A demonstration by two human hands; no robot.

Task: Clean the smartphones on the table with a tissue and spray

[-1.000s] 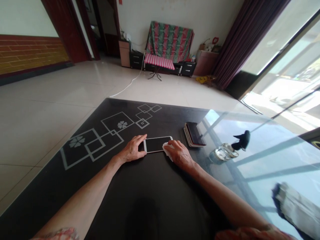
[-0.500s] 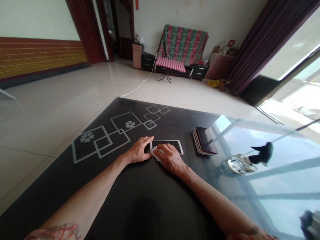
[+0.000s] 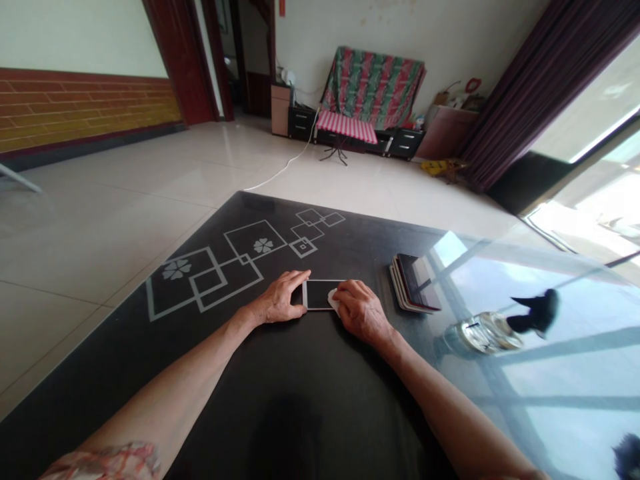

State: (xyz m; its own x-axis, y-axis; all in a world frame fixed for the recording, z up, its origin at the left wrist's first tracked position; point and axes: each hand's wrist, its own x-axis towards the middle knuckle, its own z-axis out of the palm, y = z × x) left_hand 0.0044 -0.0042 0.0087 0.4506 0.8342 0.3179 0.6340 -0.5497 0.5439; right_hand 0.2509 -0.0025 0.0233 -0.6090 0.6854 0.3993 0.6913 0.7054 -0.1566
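Observation:
A white-framed smartphone (image 3: 318, 294) lies flat with its dark screen up on the black table (image 3: 280, 373). My left hand (image 3: 279, 298) grips its left end, thumb at the near edge and fingers at the far edge. My right hand (image 3: 363, 311) is closed on a small white wipe (image 3: 333, 298), cloth or tissue, pressed on the screen. That hand covers the phone's right end. To the right is a stack of several phones or flat devices (image 3: 415, 283), the top one dark and glossy.
A clear spray bottle (image 3: 485, 332) with a black trigger head lies or stands tilted at the right. A dark, partly cut-off object (image 3: 627, 457) is at the lower right edge. Beyond the table, a small striped stool-like table (image 3: 347, 125) stands on the tiled floor.
My right hand has slid the white wipe from the phone's left part to the right along the screen. My left hand stays at the phone's left end. The view has shifted slightly.

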